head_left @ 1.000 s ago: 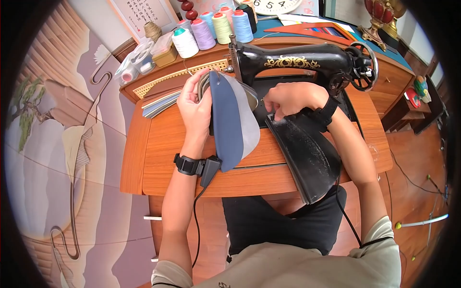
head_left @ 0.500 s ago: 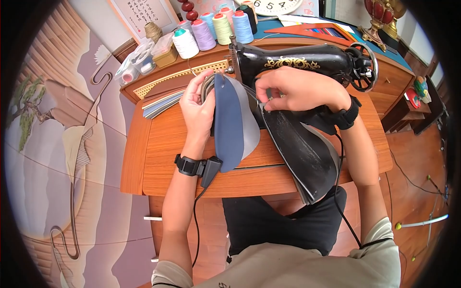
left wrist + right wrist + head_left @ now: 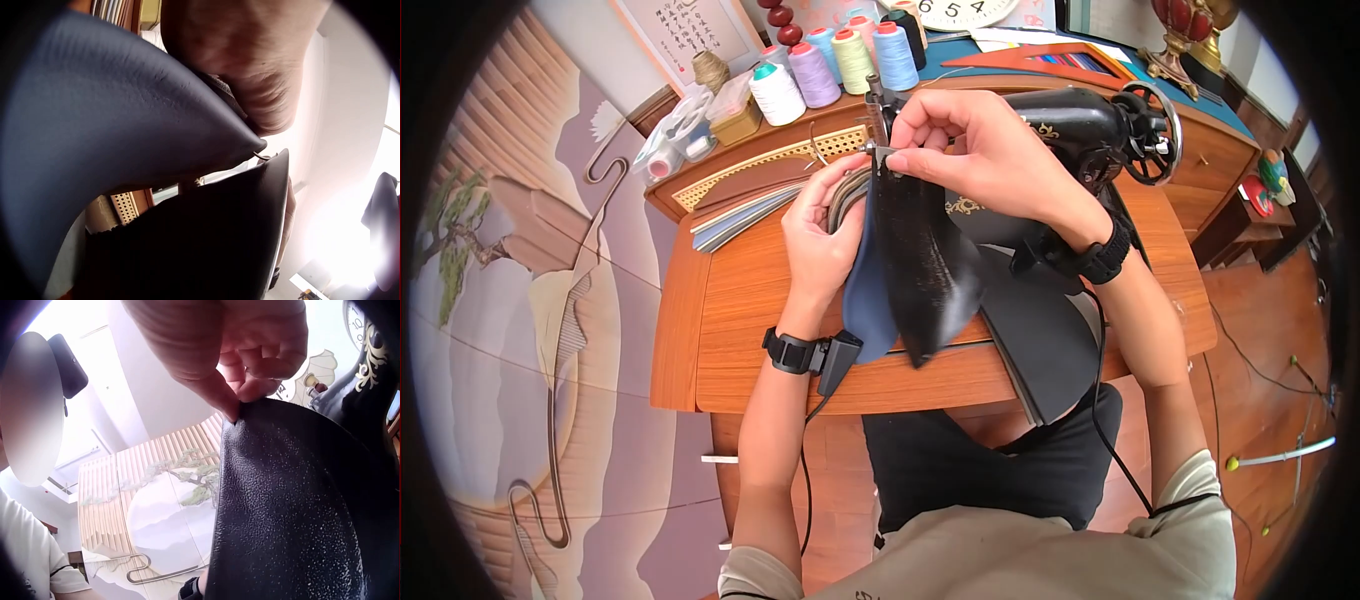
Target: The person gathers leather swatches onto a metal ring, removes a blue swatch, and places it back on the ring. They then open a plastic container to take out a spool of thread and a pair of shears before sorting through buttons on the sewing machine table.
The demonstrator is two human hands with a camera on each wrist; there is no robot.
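My left hand (image 3: 825, 240) grips a stack of curved sheets with a blue one (image 3: 865, 300) on its outer side. Beside it, my right hand (image 3: 990, 150) pinches the top corner of a black sheet (image 3: 920, 270), which hangs down and partly covers the blue one. The right wrist view shows thumb and fingers on the corner of the black sheet (image 3: 281, 487). Between the tips of the blue sheet (image 3: 125, 100) and the black sheet (image 3: 212, 231), the left wrist view shows a thin metal ring (image 3: 261, 156). More dark sheets (image 3: 1045, 340) lie at the table's front right.
A black sewing machine (image 3: 1070, 120) stands behind my right hand. Thread spools (image 3: 812, 75), plastic boxes (image 3: 735, 108) and a red triangular ruler (image 3: 1040, 60) are at the back. A fan of coloured sheets (image 3: 745, 215) lies left on the wooden table (image 3: 730, 340).
My right hand has lifted a black sheet off the dark stack and carried it up and left to the blue bundle. The left hand still grips the bundle, slightly farther right.
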